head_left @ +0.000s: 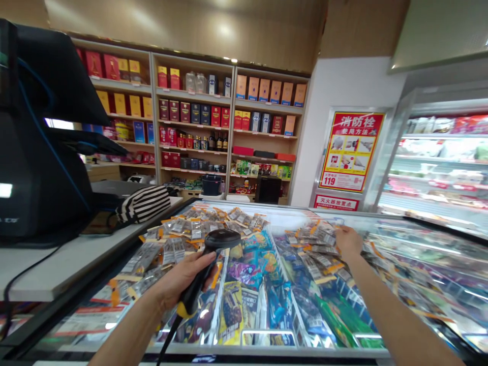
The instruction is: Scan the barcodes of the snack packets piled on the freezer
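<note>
Gripping a black barcode scanner [208,259] in left hand [179,279], fingers curled; right hand [347,241] pressing, loosely open, on sachets [316,239] strewn across freezer lid [419,254], beside striped pouch [143,203] and register [38,142].

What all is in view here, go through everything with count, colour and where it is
barcode scanner: one, black with a yellow band, in the left hand over the freezer
small packets: many, silver and orange, spread on the freezer lid
chest freezer: one, glass-topped, full of colourful wrapped items, centre
striped pouch: one, black and white, on the counter at left
checkout terminal: one, black, far left
wall shelves: three bays of red, yellow, blue and orange boxes, at the back
red poster: one, on the white wall
chiller cabinet: one, at right
left hand: gripping the scanner
right hand: on the packets
</note>
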{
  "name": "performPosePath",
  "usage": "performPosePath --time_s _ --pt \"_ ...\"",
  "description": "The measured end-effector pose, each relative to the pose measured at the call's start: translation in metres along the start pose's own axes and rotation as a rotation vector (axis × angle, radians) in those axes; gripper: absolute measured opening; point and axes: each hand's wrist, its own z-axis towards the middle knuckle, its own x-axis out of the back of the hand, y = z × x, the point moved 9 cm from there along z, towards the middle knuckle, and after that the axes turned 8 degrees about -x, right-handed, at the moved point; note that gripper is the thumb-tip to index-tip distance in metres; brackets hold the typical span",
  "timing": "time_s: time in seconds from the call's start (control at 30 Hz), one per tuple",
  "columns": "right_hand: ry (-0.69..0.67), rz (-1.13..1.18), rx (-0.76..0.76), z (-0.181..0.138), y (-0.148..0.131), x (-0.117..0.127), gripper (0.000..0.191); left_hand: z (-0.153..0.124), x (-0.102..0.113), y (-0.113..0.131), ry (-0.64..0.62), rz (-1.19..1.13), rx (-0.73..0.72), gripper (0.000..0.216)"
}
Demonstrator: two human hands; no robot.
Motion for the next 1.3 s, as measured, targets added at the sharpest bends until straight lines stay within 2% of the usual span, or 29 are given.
performPosePath --time_s 0.07,0.13,0.2,0.27,0.37,0.47,0.67,0.83,0.9,0.97,1.1,1.23,1.3 --pt "0.118 -0.075 -0.08 -0.008 0.0 0.011 0.039 0.0 0.003 -0.001 0.009 0.0 0.012 0.028" --pt "0.141 -0.093 -0.022 -0.024 -0.02 0.004 0.037 -0.001 0.007 -0.003 0.017 -0.003 0.019 0.029" --pt "0.021 -0.053 0.142 -0.045 -0.053 -0.023 0.035 -0.002 0.011 -0.003 0.032 -0.006 0.013 0.028" --pt "-0.166 -0.021 0.269 -0.071 -0.086 -0.06 0.035 -0.003 0.016 -0.002 0.04 -0.006 -0.002 0.027" --pt "-0.397 -0.057 0.324 -0.107 -0.118 -0.112 0.035 -0.005 0.022 -0.003 0.07 -0.021 -0.012 0.027" --pt "-0.502 -0.123 0.31 -0.127 -0.134 -0.149 0.037 -0.005 0.026 -0.005 0.096 -0.032 -0.004 0.027" --pt "-0.523 -0.16 0.189 -0.124 -0.146 -0.196 0.041 0.006 0.03 -0.011 0.092 -0.015 0.013 0.03" --pt "-0.468 -0.156 0.061 -0.106 -0.149 -0.223 0.056 0.014 0.039 -0.019 0.066 -0.037 0.014 0.029" --pt "-0.494 -0.163 0.089 -0.102 -0.152 -0.235 0.059 0.015 0.045 -0.022 0.079 -0.056 0.016 0.028" --pt "-0.578 -0.173 0.171 -0.104 -0.157 -0.249 0.055 0.015 0.049 -0.026 0.094 -0.068 0.034 0.028" --pt "-0.728 -0.126 0.347 -0.128 -0.169 -0.256 0.047 0.015 0.048 -0.025 0.093 -0.078 0.036 0.027" --pt "-0.718 -0.104 0.475 -0.162 -0.178 -0.236 0.043 0.015 0.036 -0.02 0.033 -0.043 0.037 0.028" --pt "-0.69 -0.094 0.473 -0.172 -0.178 -0.223 0.039 0.012 0.03 -0.016 0.008 -0.019 0.029 0.029"
